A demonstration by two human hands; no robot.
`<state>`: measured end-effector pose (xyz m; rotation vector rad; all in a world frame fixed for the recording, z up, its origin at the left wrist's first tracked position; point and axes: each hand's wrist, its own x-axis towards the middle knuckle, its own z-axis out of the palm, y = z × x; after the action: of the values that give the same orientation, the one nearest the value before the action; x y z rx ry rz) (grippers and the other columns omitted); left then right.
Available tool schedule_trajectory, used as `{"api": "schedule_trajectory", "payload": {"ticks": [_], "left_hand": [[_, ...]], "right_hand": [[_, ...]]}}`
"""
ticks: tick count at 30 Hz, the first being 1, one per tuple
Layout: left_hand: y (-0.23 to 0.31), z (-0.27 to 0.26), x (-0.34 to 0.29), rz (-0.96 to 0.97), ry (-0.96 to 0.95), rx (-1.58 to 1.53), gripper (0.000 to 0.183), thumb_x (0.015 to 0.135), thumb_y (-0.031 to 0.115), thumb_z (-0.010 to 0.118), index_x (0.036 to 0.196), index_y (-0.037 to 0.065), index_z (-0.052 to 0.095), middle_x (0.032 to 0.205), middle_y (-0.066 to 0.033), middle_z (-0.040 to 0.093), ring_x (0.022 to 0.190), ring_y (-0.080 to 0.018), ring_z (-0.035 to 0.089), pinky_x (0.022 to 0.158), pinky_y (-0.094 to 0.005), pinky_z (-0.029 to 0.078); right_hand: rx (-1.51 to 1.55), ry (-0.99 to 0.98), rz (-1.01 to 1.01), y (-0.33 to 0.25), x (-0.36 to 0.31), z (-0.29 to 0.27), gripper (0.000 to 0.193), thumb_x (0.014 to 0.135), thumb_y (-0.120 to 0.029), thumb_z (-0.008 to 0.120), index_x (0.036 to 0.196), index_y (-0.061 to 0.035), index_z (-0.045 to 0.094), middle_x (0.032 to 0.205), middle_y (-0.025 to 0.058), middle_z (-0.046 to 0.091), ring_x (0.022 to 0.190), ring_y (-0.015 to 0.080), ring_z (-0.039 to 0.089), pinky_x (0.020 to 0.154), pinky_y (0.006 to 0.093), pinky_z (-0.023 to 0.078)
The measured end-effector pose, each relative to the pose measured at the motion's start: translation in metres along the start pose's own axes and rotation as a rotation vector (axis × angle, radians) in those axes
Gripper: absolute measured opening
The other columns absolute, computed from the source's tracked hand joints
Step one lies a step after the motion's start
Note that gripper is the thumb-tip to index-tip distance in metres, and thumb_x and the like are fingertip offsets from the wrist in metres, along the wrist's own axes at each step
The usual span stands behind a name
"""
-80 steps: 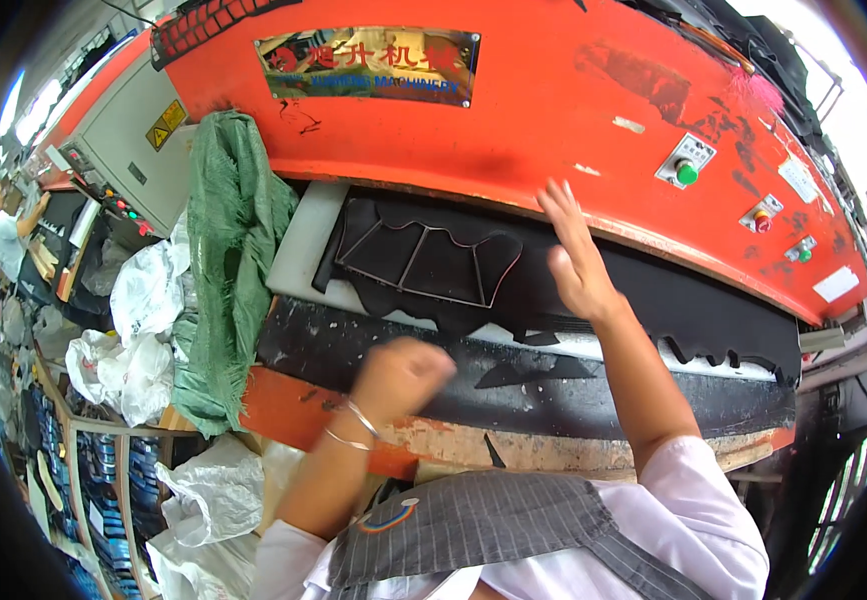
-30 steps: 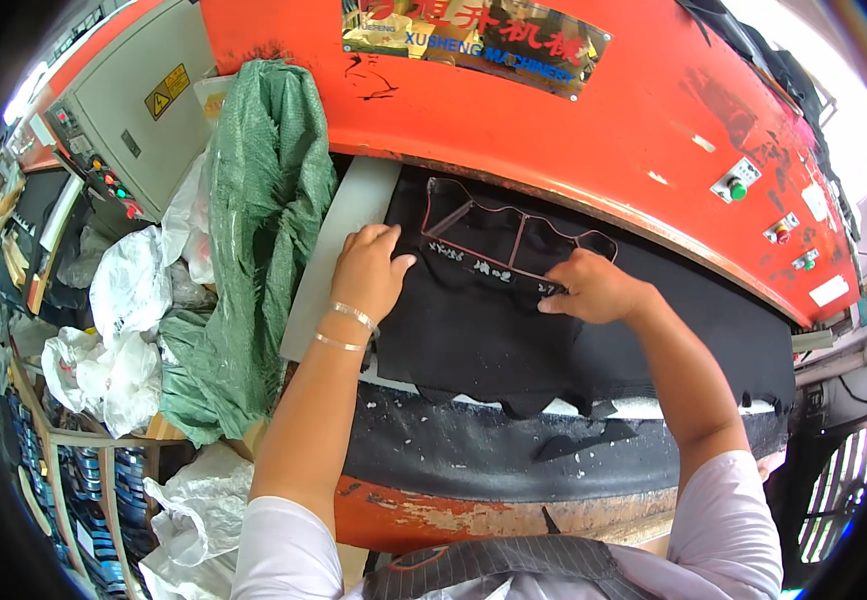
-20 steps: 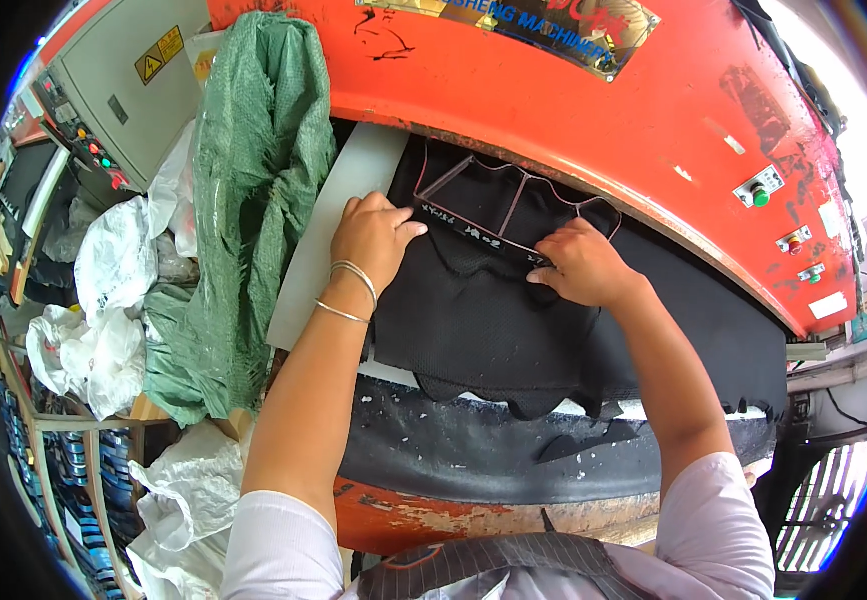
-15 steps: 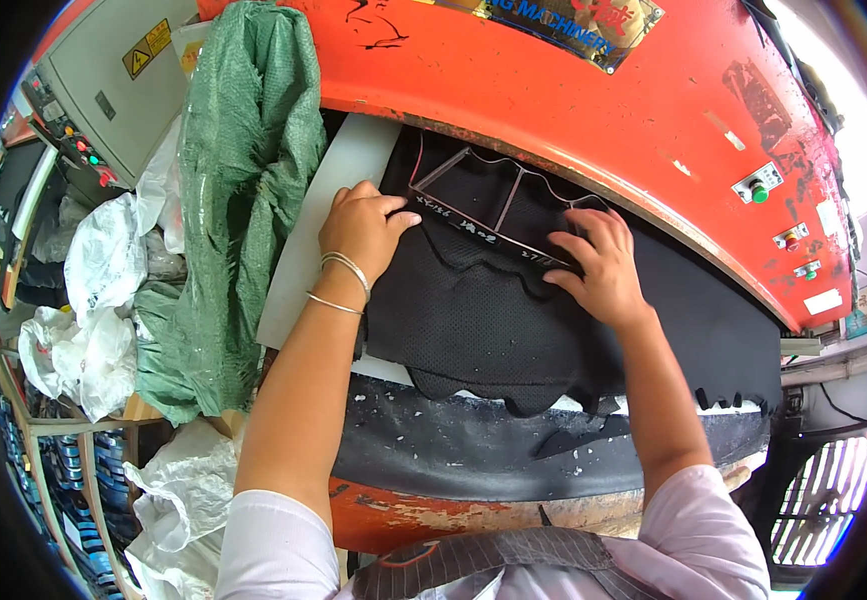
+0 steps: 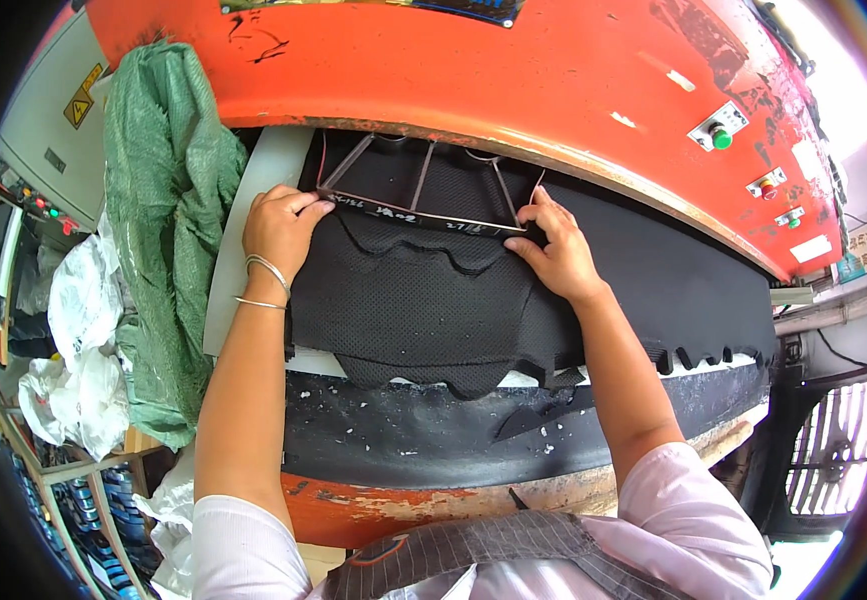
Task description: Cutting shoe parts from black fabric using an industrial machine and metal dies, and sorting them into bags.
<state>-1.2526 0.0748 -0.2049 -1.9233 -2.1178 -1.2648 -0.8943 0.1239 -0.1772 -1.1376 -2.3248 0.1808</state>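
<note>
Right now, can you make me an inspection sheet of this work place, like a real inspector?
Surface: black sheets over a white board, with wavy near edges.
Job's things: metal frame with crossbars; far side partly hidden by the orange machine.
Clutter: green sack and white plastic bags at left; black scrap in front.
Hands: left hand holds the frame's left end; right hand holds its right end.
Cables: thin dark line at right, probably a cable.
Surroundings: green button, red button; grey cabinet.

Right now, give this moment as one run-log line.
left grip: on left end of metal frame | right grip: on its right end | metal frame: on black perforated sheet | orange machine: at far side
</note>
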Motion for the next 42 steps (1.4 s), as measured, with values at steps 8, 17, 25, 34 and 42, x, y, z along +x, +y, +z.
{"api": "schedule_trajectory", "payload": {"ticks": [8, 17, 25, 34, 42], "left_hand": [[0.021, -0.006, 0.009, -0.016, -0.045, 0.043, 0.022, 0.077, 0.027, 0.073, 0.084, 0.006, 0.075, 0.087, -0.0083, 0.067, 0.087, -0.0296, 0.059, 0.078, -0.0369, 0.047], [0.11, -0.036, 0.04, -0.052, 0.248, -0.043, 0.027, 0.086, 0.025, 0.068, 0.099, 0.001, 0.069, 0.09, -0.0155, 0.066, 0.09, -0.0303, 0.062, 0.082, -0.0384, 0.048], [0.373, 0.102, 0.044, 0.388, -0.38, -0.565, 0.02, 0.087, 0.025, 0.065, 0.091, 0.006, 0.071, 0.086, -0.0131, 0.067, 0.081, -0.0282, 0.066, 0.073, -0.0375, 0.051], [0.509, 0.117, 0.112, 0.542, -0.291, -0.139, 0.039, 0.088, 0.036, 0.057, 0.064, 0.006, 0.063, 0.065, -0.018, 0.062, 0.063, -0.0374, 0.063, 0.06, -0.0479, 0.05], [0.451, 0.065, -0.023, 0.279, -0.766, -0.21, 0.045, 0.093, 0.042, 0.05, 0.069, 0.006, 0.063, 0.072, -0.0171, 0.064, 0.072, -0.0381, 0.063, 0.068, -0.0482, 0.05]], "right_hand": [[-0.08, 0.03, -0.074, 0.002, -0.002, -0.016, 0.036, 0.074, -0.026, 0.076, 0.102, -0.0096, 0.06, 0.123, 0.0256, 0.054, 0.12, 0.0406, 0.051, 0.098, 0.047, 0.04], [0.117, 0.348, -0.019, 0.045, -0.031, -0.154, 0.064, 0.08, -0.026, 0.075, 0.132, -0.0019, 0.048, 0.135, 0.0209, 0.051, 0.128, 0.0368, 0.046, 0.106, 0.0447, 0.037], [-0.066, 1.147, 0.296, 0.261, -0.071, -0.337, 0.048, 0.103, -0.028, 0.04, 0.137, 0.0058, 0.041, 0.144, 0.0207, 0.039, 0.134, 0.0313, 0.036, 0.112, 0.0402, 0.025], [-0.255, 1.291, 0.682, 0.391, -0.051, -0.458, 0.077, 0.095, -0.064, 0.024, 0.149, -0.0086, 0.027, 0.155, 0.0207, 0.02, 0.145, 0.035, 0.012, 0.111, 0.0609, 0.011], [0.253, 1.335, 0.291, 0.319, -0.095, -0.485, 0.06, 0.101, -0.037, 0.044, 0.143, 0.0033, 0.03, 0.145, 0.0198, 0.033, 0.135, 0.0296, 0.035, 0.11, 0.0392, 0.029]]}}
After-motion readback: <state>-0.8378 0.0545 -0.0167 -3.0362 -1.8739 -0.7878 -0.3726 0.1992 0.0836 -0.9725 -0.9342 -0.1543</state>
